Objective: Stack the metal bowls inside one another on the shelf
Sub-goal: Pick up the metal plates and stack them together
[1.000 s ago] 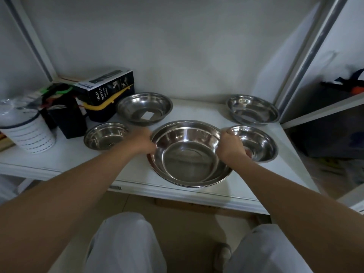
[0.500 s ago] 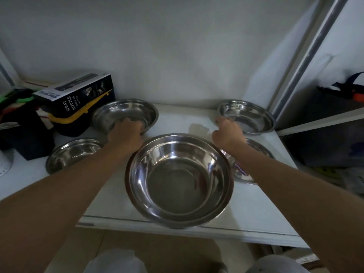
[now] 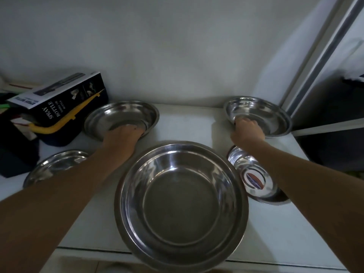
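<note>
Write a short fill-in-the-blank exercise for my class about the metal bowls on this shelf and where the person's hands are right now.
1. There are ____ metal bowls on the shelf.
2. The left hand is at the back-left bowl; the right hand grips the rim of the back-____ bowl.
3. The largest bowl sits nearest the shelf's ____ edge.
4. The sticker lies inside the small front-____ bowl.

Missing words: five; right; front; right

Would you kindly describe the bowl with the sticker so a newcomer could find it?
Start at the big bowl at the shelf's front edge. Directly to its right sits a small bowl, partly under the right forearm. It alone shows a red, white and blue sticker inside.
</note>
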Available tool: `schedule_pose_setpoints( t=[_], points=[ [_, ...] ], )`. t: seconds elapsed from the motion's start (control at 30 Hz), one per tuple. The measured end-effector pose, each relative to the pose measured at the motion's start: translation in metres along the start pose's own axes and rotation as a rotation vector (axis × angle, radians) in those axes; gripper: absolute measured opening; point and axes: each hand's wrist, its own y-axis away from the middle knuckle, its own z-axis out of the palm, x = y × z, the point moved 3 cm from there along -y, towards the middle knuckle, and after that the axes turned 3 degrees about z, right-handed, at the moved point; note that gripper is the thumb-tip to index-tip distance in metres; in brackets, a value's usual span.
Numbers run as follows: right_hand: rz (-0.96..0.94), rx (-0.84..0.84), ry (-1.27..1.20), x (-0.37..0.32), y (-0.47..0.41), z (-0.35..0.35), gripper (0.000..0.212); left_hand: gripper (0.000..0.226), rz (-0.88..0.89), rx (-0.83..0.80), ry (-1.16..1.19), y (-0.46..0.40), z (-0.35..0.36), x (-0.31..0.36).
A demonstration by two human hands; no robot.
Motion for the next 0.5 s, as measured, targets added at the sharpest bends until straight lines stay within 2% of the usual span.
schedule_pose_setpoints(
  t=[0.23,0.5],
  points=[
    [0.003,0.023,0.144,-0.007,-0.012,-0.001,0.032,0.038,0.036,0.113,0.033,-0.004,-0.019,0.014],
    [-0.327,0.145,0.136,-0.069,0.015,-0.029,0.027,0.032,0.030,0.222,0.058,-0.005,-0.046,0.023]
  ],
)
